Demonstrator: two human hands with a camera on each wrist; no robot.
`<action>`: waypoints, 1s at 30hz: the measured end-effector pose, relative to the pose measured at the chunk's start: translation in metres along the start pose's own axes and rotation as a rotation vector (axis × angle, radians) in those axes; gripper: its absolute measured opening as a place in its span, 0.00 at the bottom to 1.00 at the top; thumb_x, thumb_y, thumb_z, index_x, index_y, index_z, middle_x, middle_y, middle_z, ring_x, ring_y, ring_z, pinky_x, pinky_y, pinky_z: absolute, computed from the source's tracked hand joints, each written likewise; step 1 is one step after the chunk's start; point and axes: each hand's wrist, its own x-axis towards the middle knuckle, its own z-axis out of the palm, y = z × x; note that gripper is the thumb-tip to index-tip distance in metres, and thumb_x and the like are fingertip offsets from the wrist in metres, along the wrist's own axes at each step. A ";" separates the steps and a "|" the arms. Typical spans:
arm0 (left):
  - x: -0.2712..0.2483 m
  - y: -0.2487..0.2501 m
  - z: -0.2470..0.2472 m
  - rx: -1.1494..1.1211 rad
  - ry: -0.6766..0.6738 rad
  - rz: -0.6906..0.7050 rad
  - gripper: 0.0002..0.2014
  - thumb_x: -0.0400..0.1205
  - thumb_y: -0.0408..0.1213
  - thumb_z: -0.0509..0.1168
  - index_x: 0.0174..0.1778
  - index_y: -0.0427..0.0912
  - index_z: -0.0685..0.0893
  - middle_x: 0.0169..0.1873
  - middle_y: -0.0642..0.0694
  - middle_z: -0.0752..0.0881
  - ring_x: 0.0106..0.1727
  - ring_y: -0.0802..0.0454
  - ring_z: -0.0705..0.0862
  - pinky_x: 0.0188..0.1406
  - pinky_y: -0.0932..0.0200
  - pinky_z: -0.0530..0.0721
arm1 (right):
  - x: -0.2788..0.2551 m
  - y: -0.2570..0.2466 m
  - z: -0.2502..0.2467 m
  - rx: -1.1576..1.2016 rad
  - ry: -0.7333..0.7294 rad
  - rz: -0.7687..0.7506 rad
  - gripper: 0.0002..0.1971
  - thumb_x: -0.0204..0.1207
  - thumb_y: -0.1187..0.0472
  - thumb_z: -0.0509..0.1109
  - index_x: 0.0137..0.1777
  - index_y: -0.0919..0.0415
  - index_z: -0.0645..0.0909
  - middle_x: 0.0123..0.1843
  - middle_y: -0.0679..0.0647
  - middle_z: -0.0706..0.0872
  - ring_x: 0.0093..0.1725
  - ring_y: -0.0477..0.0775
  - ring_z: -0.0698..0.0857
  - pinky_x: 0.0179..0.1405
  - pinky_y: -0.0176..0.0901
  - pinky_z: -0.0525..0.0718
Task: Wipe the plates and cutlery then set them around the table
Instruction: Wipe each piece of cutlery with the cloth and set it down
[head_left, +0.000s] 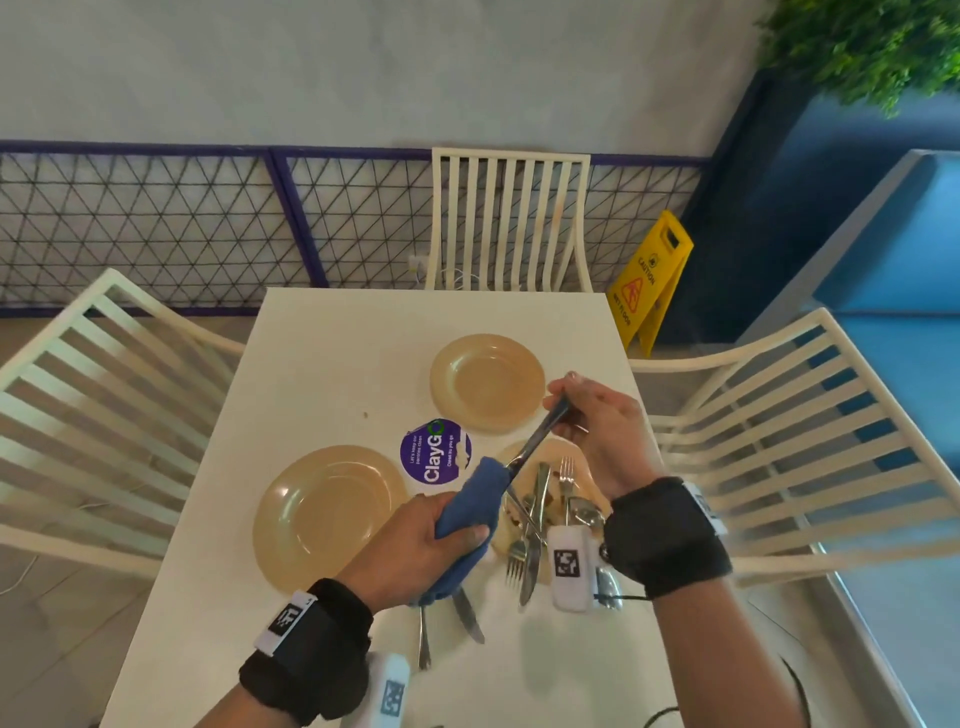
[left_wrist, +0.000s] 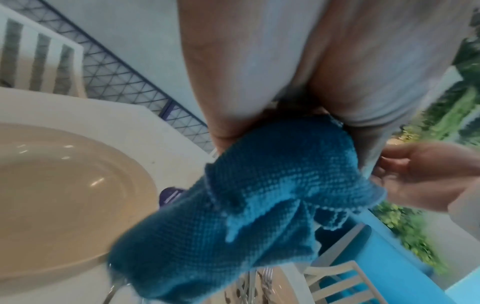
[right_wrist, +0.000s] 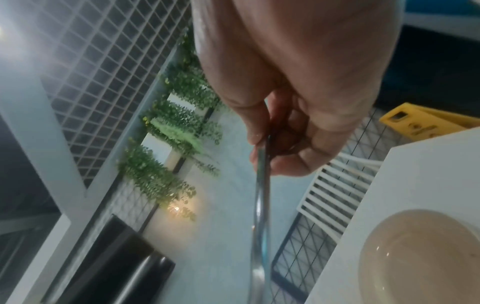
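My left hand (head_left: 441, 525) grips a blue cloth (head_left: 470, 506) wrapped round the lower end of a metal piece of cutlery (head_left: 540, 436). My right hand (head_left: 587, 415) pinches that piece's handle (right_wrist: 261, 185) above the table; its working end is hidden in the cloth (left_wrist: 259, 205). Two beige plates lie bare: a large one (head_left: 327, 514) at the near left and a smaller one (head_left: 485, 382) farther back. A third plate (head_left: 576, 467) under my hands bears several forks, knives and spoons (head_left: 540, 509). A knife (head_left: 467, 613) and another utensil (head_left: 423, 639) lie on the white table (head_left: 322, 353) near me.
A round purple ClayGo sticker (head_left: 435, 457) marks the table's middle. White slatted chairs stand at the left (head_left: 93, 405), far side (head_left: 511, 218) and right (head_left: 800, 441). A yellow wet-floor sign (head_left: 649, 280) stands beyond the far right corner, before a mesh fence (head_left: 156, 223).
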 end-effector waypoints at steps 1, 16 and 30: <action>-0.003 -0.004 -0.005 0.006 0.017 -0.011 0.10 0.86 0.48 0.67 0.41 0.50 0.82 0.29 0.53 0.86 0.30 0.60 0.85 0.35 0.62 0.82 | 0.003 -0.002 -0.001 0.024 0.013 0.003 0.15 0.87 0.57 0.63 0.48 0.64 0.89 0.42 0.56 0.89 0.45 0.54 0.87 0.47 0.47 0.86; -0.014 -0.021 -0.033 -0.065 0.110 -0.048 0.14 0.87 0.46 0.67 0.45 0.37 0.84 0.35 0.39 0.90 0.37 0.42 0.90 0.42 0.48 0.90 | 0.005 0.038 0.064 -0.095 -0.208 0.074 0.15 0.88 0.57 0.61 0.49 0.65 0.87 0.41 0.58 0.88 0.41 0.51 0.87 0.41 0.41 0.86; -0.091 -0.107 -0.081 0.022 0.244 -0.364 0.04 0.85 0.47 0.69 0.52 0.55 0.88 0.42 0.53 0.93 0.43 0.56 0.91 0.51 0.51 0.87 | 0.035 0.154 0.070 -0.289 -0.133 0.352 0.12 0.85 0.58 0.68 0.51 0.67 0.88 0.38 0.58 0.87 0.39 0.54 0.86 0.40 0.44 0.88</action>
